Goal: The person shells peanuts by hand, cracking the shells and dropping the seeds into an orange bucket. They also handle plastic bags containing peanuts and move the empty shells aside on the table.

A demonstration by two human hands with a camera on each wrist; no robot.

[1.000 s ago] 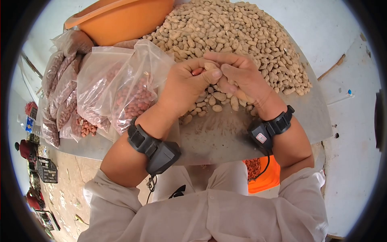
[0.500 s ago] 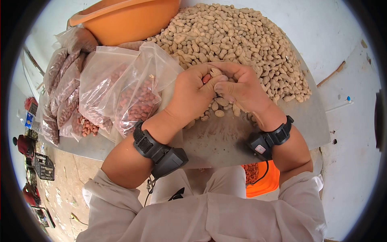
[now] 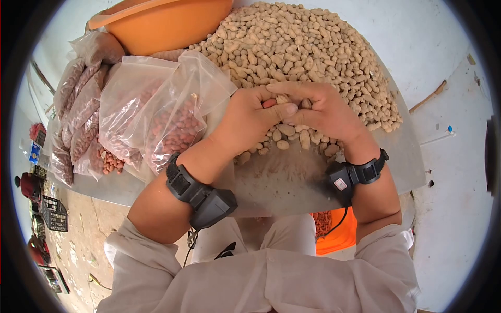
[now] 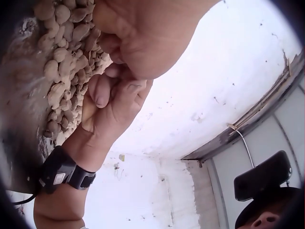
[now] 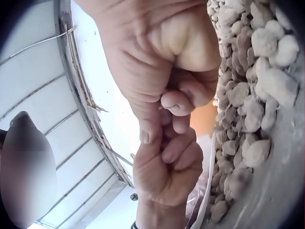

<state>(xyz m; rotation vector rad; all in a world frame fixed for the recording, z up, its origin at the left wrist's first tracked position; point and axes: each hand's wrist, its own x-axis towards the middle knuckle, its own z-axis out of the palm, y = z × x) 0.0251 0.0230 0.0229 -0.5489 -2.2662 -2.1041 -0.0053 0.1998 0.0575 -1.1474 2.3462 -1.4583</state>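
Observation:
Both hands meet above the near side of a heap of unshelled peanuts [image 3: 302,47]. My left hand [image 3: 248,115] holds a red peanut kernel [image 3: 269,103] in the crook between thumb and index finger. Beside that kernel a tan peanut shell [image 3: 282,98] shows between the two hands, close to the left thumb. My right hand [image 3: 334,112] curls its fingers toward the left one and holds a brownish peanut piece [image 3: 306,104]. In both wrist views the fingers overlap and hide most of what they hold.
Clear plastic bags of red kernels [image 3: 177,130] lie left of the hands, with more filled bags [image 3: 78,115] beyond. An orange basin [image 3: 162,26] stands at the back left. Below the metal table's edge [image 3: 271,206] sits an orange container [image 3: 339,235] with reddish bits.
Both hands have come slightly closer to the body. The right thumb, which overlapped the left thumb half a second ago, has drawn back, and a brownish peanut piece now shows by the right fingers.

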